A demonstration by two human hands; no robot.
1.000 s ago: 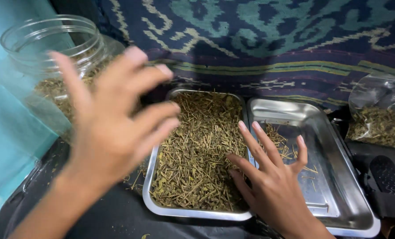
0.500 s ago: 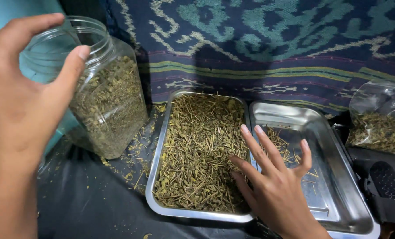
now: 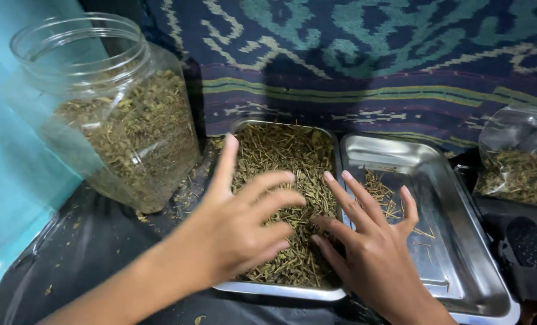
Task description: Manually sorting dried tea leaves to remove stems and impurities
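- My left hand [image 3: 241,232] hovers with fingers spread over the dried stems [image 3: 280,174] filling the left tray [image 3: 280,291], ready to rake.
- My right hand [image 3: 371,253], fingers splayed, straddles the rim toward the right tray [image 3: 455,241], where sorted bits collect.

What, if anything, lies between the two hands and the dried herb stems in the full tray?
Nothing visible. The left hand is spread directly over the dried stems in the full steel tray, and the right hand rests at the divide between that tray and the near-empty one, fingers open.
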